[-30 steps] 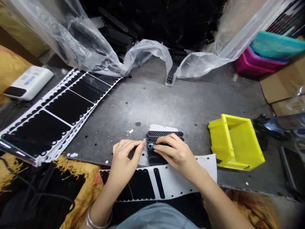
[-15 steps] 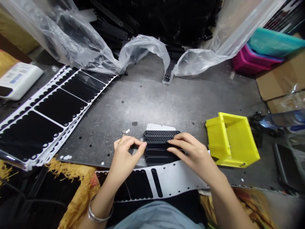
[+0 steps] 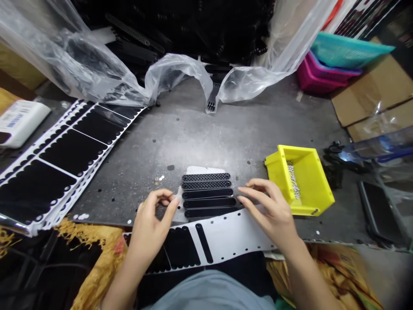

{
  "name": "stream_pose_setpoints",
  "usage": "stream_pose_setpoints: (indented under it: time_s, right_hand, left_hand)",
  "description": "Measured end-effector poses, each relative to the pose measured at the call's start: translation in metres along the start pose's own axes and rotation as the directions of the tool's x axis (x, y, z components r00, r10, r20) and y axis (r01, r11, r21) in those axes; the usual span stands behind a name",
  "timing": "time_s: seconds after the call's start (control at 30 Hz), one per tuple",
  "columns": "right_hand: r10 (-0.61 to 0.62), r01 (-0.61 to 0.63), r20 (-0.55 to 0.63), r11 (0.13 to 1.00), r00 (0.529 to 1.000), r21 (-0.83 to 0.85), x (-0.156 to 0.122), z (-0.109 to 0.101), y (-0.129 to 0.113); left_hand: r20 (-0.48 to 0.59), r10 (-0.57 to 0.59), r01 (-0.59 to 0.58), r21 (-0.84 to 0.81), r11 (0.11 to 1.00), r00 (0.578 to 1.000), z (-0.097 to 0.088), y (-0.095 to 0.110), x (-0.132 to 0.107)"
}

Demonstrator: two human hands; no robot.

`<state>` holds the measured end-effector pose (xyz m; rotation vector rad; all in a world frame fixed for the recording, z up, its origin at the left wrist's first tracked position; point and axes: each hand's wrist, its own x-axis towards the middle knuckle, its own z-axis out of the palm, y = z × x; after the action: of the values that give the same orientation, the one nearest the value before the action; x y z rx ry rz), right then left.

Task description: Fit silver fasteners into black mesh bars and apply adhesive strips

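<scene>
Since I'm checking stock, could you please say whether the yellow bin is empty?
Not empty: small shiny pieces show inside the yellow bin.

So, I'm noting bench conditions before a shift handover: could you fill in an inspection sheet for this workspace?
Surface: grey tabletop, speckled, with small white discs scattered.
Job's things: five black bars, two lattice-faced; white sheet bearing black strip shapes.
Clutter: yellow bin holding small silvery pieces.
Hands: left hand beside the bars' left ends, grip unclear; right hand near their right ends, fingers apart.
Cables: dark cable-like line, lower left.
Surroundings: clear plastic sheeting, stacked baskets, cardboard box.
</scene>
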<state>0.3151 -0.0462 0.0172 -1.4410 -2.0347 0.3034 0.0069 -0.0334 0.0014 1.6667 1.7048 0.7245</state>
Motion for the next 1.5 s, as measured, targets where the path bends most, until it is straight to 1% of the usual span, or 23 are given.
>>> stream_pose_setpoints:
  time_s: [0.07,0.1,0.2,0.23,0.27,0.37,0.43,0.5,0.57,0.6,0.63,0.67,0.73,0.77,0.8,0.83,0.87,0.9,0.97,1.07,1.13,1.27,1.5]
  right_hand:
    - [0.013,-0.006,0.096,0.998,0.995,-0.065,-0.019,-0.012,0.000]
    - [0.018,-0.005,0.111,0.994,0.994,-0.112,-0.027,-0.016,-0.002]
    - [0.037,-0.050,-0.060,0.969,0.998,-0.241,-0.044,-0.017,-0.022]
    - [0.020,-0.038,-0.084,0.975,0.996,-0.220,-0.047,-0.013,-0.031]
    - [-0.007,-0.004,-0.065,0.987,0.998,-0.162,-0.049,-0.009,-0.040]
    - [-0.125,0.121,0.069,0.991,0.990,0.057,-0.053,0.012,-0.061]
    - [-0.161,0.157,0.053,0.985,0.986,0.069,-0.058,0.025,-0.067]
    - [-0.202,0.200,0.015,0.977,0.979,0.067,-0.065,0.032,-0.066]
    - [-0.253,0.248,0.021,0.960,0.967,0.128,-0.075,0.029,-0.061]
    - [-0.263,0.249,0.046,0.947,0.964,0.205,-0.080,0.023,-0.057]
    - [-0.238,0.200,0.086,0.928,0.968,0.313,-0.083,0.014,-0.053]
    - [-0.175,0.106,0.120,0.893,0.977,0.438,-0.086,0.004,-0.049]
    - [0.032,-0.124,0.150,0.739,0.988,0.662,-0.085,-0.017,-0.041]
    - [0.146,-0.206,0.145,0.666,0.979,0.716,-0.080,-0.025,-0.038]
    - [0.236,-0.247,0.119,0.649,0.964,0.720,-0.072,-0.030,-0.035]
    - [0.282,-0.259,0.076,0.695,0.956,0.671,-0.061,-0.032,-0.034]
    - [0.280,-0.245,0.029,0.781,0.960,0.575,-0.048,-0.029,-0.034]
    - [0.243,-0.222,0.009,0.867,0.970,0.446,-0.033,-0.023,-0.035]
    - [0.096,-0.097,0.016,0.967,0.995,0.234,-0.002,-0.003,-0.038]
    - [-0.152,0.141,0.078,0.981,0.985,0.131,0.038,0.031,-0.041]
    - [-0.252,0.243,0.097,0.965,0.963,0.097,0.056,0.048,-0.041]
    - [-0.305,0.290,0.155,0.950,0.940,0.116,0.070,0.062,-0.035]
    - [-0.284,0.259,0.218,0.956,0.934,0.138,0.074,0.064,-0.036]
  left_hand:
    - [0.043,0.030,-0.032,0.044,0.999,0.999,-0.003,-0.001,-0.020]
    - [0.081,0.067,-0.073,0.075,0.995,0.994,-0.003,0.000,-0.030]
    - [0.203,0.195,-0.222,0.121,0.968,0.960,0.004,0.007,-0.048]
    - [0.243,0.232,-0.267,0.119,0.956,0.942,0.008,0.011,-0.051]
    - [0.279,0.267,-0.307,0.110,0.946,0.923,0.012,0.015,-0.053]
    - [0.341,0.350,-0.395,0.071,0.916,0.873,0.022,0.025,-0.056]
    - [0.346,0.374,-0.418,0.058,0.907,0.860,0.025,0.031,-0.058]
    - [0.329,0.381,-0.420,0.052,0.906,0.864,0.029,0.034,-0.060]
    - [0.268,0.383,-0.410,0.051,0.910,0.884,0.035,0.035,-0.062]
    - [0.212,0.394,-0.414,0.058,0.908,0.894,0.039,0.034,-0.062]
    - [0.142,0.419,-0.432,0.075,0.899,0.897,0.044,0.033,-0.063]
    - [0.065,0.458,-0.462,0.104,0.881,0.887,0.050,0.031,-0.064]
    - [-0.055,0.566,-0.548,0.189,0.815,0.823,0.063,0.027,-0.065]
    - [-0.087,0.618,-0.589,0.227,0.776,0.781,0.069,0.026,-0.065]
    - [-0.099,0.661,-0.625,0.249,0.740,0.744,0.072,0.025,-0.065]
    - [-0.102,0.690,-0.652,0.255,0.715,0.717,0.074,0.026,-0.064]
    - [-0.105,0.701,-0.663,0.250,0.706,0.706,0.072,0.027,-0.061]
    - [-0.115,0.691,-0.655,0.240,0.717,0.714,0.068,0.028,-0.057]
    - [-0.161,0.598,-0.563,0.217,0.797,0.785,0.052,0.029,-0.043]
    - [-0.227,0.339,-0.308,0.163,0.937,0.913,0.023,0.024,-0.011]
    - [-0.192,0.203,-0.183,0.118,0.976,0.960,0.011,0.017,0.010]
    - [-0.069,0.090,-0.089,0.014,0.996,0.994,0.008,0.008,0.034]
    - [-0.023,0.039,-0.040,-0.047,0.998,0.999,0.014,0.009,0.039]
